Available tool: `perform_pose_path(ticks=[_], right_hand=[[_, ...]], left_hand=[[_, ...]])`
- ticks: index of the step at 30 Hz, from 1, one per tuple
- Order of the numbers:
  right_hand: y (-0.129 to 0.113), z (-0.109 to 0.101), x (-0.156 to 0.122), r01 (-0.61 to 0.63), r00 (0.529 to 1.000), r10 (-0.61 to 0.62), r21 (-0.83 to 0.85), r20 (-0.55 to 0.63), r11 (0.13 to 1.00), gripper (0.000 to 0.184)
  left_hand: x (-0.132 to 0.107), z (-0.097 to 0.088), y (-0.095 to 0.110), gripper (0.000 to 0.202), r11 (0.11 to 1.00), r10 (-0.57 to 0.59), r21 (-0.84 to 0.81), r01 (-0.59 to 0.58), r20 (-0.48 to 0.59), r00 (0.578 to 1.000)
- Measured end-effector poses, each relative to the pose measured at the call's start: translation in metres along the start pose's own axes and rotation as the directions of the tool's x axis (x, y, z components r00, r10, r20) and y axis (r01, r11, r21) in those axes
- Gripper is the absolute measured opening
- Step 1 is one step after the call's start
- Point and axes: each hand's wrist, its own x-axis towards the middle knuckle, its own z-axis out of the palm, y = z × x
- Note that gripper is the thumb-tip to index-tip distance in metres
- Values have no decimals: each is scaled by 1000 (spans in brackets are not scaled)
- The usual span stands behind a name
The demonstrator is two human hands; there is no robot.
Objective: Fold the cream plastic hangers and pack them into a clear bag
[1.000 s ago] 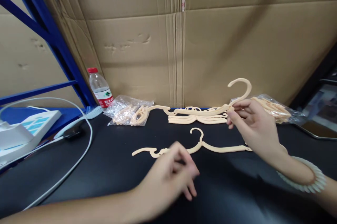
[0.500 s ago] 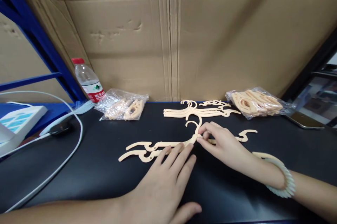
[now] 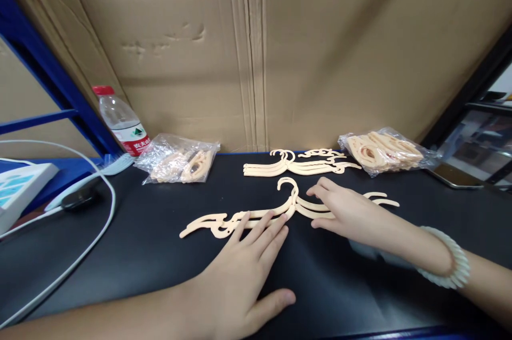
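Note:
Two beige folding hangers (image 3: 288, 184) lie nearly overlapped on the black table, their hooks pointing to the back. My left hand (image 3: 244, 265) rests with spread fingers on their left arms, thumb out to the side. Over the right arms hovers my right hand (image 3: 342, 209), its thumb and fingers apart and nothing between them; it hides part of those arms. Behind them lies a group of similar beige hangers (image 3: 264, 170), with more beige hanger parts (image 3: 322, 154) at its back right.
Clear plastic bags of beige hanger pieces lie at the back left (image 3: 176, 161) and back right (image 3: 384, 151). A red-capped water bottle (image 3: 124, 121) leans near the blue frame. A white cable (image 3: 108, 233) loops on the left. A phone (image 3: 454, 176) lies far right.
My right hand has let go near the hook joint and moved right, its fingers parting. The front hangers now overlap more closely. My left hand stays on them.

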Motion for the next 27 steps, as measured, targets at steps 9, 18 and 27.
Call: perform_pose_path(ticks=[9,18,27], right_hand=[[15,-1,13,-3,995,-3,61,104,998,8],[24,-3,20,-23,995,13,104,98,994,10],[29,-4,17,-47,988,36,65,152,997,16]], left_hand=[[13,-11,-24,68,999,34,3,-34,48,998],[15,-9,-30,67,999,31,44,-33,41,999],[15,-7,-30,67,987,-7,163,-2,53,999]])
